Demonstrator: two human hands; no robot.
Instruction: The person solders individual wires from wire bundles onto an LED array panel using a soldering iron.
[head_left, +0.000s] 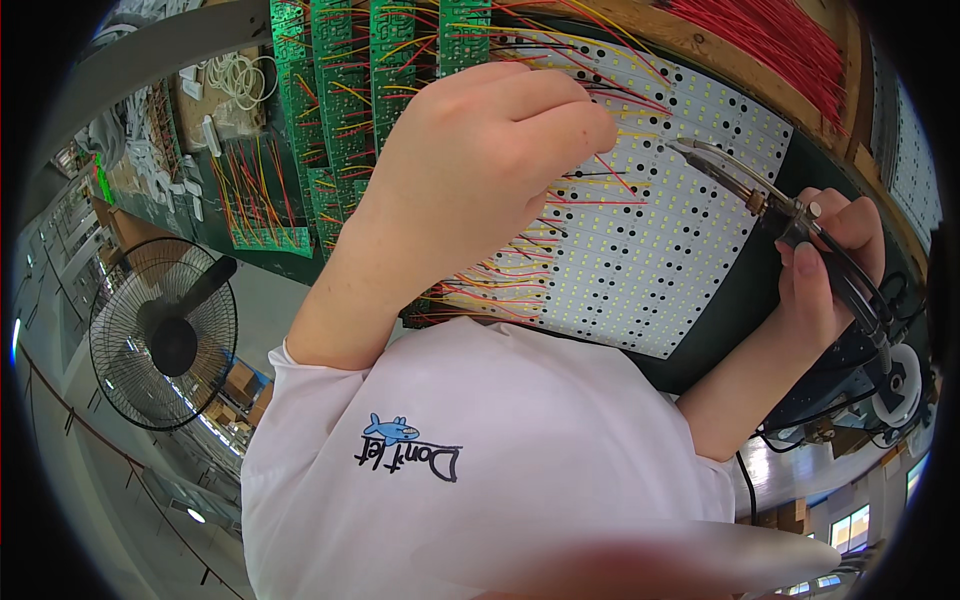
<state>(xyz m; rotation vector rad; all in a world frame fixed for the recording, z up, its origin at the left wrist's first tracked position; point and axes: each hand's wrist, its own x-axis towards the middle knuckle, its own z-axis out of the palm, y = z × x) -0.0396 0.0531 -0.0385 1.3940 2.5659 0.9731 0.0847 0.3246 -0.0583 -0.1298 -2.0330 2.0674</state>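
Note:
My left hand (490,160) is closed in a pinch above a white panel of LED strips (680,250). Its fingertips are turned down and partly hidden, so what they grip does not show. Thin red, yellow and black wires (610,200) run under and beside it across the panel. To the right, my right hand (830,250) is wrapped round a soldering iron (775,215) with a curved metal solder-feed tube. The iron's tip points left, toward the wires, a short way from my left hand. Green circuit boards (390,45) with wires attached stand in rows behind my left hand.
A bundle of red wires (770,50) lies in a wooden-edged tray at the far right. More wired boards (270,238) and a coil of pale tubing (240,80) are at left. A black fan (165,335) stands left of the bench; a white spool (900,385) sits at right.

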